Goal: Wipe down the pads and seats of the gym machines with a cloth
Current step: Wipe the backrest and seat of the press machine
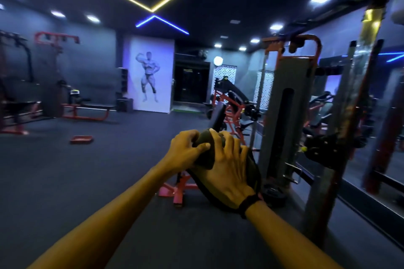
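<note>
A dark olive cloth (204,155) lies bunched over the upper end of a tilted black pad (254,172) on a red-framed machine (175,190). My left hand (185,150) grips the cloth from the left, thumb pressed onto it. My right hand (227,168) lies on top with fingers spread flat, pressing the cloth against the pad. A black band sits on my right wrist. Most of the pad is hidden under my hands and the cloth.
A grey weight-stack column (284,116) with an orange frame stands just right of the pad, a mirror wall beyond it. More red machines (231,105) stand behind. Benches (87,109) line the left wall. A red tray (81,139) lies on the dark floor.
</note>
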### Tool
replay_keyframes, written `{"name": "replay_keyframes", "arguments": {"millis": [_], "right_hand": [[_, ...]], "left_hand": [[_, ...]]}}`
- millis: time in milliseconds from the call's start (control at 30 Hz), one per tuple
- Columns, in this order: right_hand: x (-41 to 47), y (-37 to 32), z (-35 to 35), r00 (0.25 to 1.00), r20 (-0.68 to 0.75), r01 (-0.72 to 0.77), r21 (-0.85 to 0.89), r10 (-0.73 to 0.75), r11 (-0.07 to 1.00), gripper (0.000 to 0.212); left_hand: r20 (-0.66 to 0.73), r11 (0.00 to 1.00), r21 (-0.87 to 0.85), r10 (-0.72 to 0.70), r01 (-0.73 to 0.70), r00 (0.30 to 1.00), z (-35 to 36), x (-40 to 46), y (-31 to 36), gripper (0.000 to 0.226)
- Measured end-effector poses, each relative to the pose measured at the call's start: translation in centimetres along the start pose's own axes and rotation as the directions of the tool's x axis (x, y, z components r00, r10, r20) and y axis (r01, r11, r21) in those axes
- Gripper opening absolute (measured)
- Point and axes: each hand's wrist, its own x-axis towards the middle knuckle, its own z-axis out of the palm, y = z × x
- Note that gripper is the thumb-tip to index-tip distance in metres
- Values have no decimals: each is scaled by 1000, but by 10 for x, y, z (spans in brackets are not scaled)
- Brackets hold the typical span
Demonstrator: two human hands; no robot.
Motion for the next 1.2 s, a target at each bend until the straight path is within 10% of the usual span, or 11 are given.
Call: {"name": "replay_keyframes", "arguments": {"millis": [267, 467, 600, 1000, 1200], "right_hand": [[109, 13, 85, 974, 112, 118, 482, -195, 868, 90], [212, 8, 138, 754, 492, 261, 386, -436, 885, 91], [286, -1, 192, 793, 402, 345, 324, -458, 881, 58], [427, -29, 393, 748, 304, 413, 483, -590, 772, 51], [501, -17, 505, 735, 330, 350, 564, -593, 748, 53]], "left_hand": [[195, 945, 307, 58, -117, 979, -76, 77, -85, 14], [294, 930, 340, 38, -141, 955, -125, 148, -133, 19], [277, 915, 396, -37, -79, 960, -160, 193, -174, 25], [86, 811, 537, -327, 233, 941, -250, 257, -371, 11], [-17, 805, 549, -257, 224, 966, -277, 329, -474, 10]]}}
